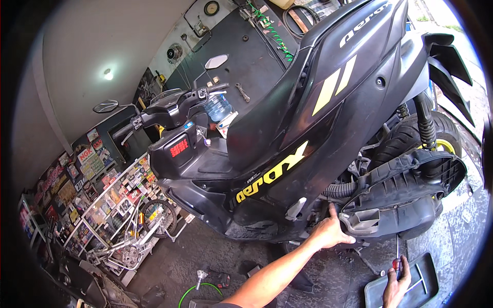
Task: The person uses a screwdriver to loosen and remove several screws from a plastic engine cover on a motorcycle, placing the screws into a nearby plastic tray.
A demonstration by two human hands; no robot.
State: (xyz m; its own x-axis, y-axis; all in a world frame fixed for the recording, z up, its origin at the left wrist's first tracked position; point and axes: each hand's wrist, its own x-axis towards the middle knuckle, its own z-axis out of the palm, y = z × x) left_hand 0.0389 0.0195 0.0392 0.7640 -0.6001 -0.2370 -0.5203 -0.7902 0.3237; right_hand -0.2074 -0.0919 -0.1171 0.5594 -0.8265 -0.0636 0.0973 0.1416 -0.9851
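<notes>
My left hand (pixel 329 232) rests against the front end of a black plastic engine-side housing (pixel 395 213) on a scooter (pixel 287 154). Its index finger stretches up beside a ribbed black hose (pixel 340 190), and its thumb lies apart, under a square duct opening; the other fingers are mostly hidden. Lower right, my right hand (pixel 398 285) is closed around the red handle of a screwdriver (pixel 397 256). The thin shaft points up to the housing's lower edge; its tip is hard to make out there.
Below the housing lies a dark tray (pixel 429 274) with a metal T-shaped tool (pixel 420 277) in it. A green hose (pixel 192 290) with a metal fitting is on the floor. Behind stand a display shelf (pixel 110 205), a bare bike frame (pixel 131 251) and a water bottle (pixel 218 107).
</notes>
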